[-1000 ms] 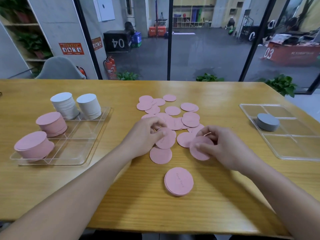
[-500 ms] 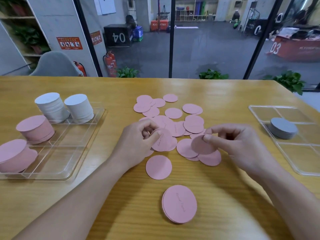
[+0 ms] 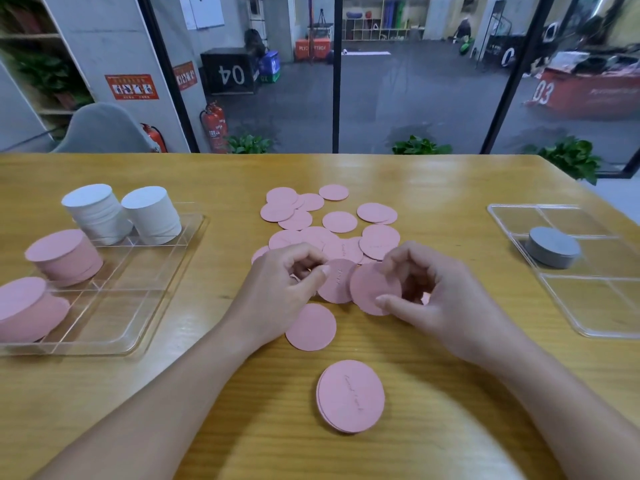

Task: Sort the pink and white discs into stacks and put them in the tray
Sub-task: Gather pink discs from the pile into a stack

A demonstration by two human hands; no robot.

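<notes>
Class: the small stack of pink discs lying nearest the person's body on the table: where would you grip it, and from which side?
Pinch the small stack of pink discs across its thin rim from above; it lies flat on the wooden table, with bare space all round.

A wooden table (image 3: 433, 181) filled the near half of the view. On its right side lay a second clear tray (image 3: 595, 306) with dividers, and a low grey disc stack (image 3: 553, 247) sat in one of its middle compartments. Beyond the far edge of the table stood black-framed glass panels (image 3: 335, 74). A grey chair (image 3: 104, 129) stood at the far left, with a shelf unit (image 3: 31, 64) behind it. Two red fire extinguishers (image 3: 214, 128) stood by a grey pillar carrying a red sign (image 3: 132, 87). Green plants (image 3: 420, 146) lined the floor along the glass. Farther off was a black box marked 04 (image 3: 230, 72), and at the far right a red object marked 03 (image 3: 588, 93).
</notes>
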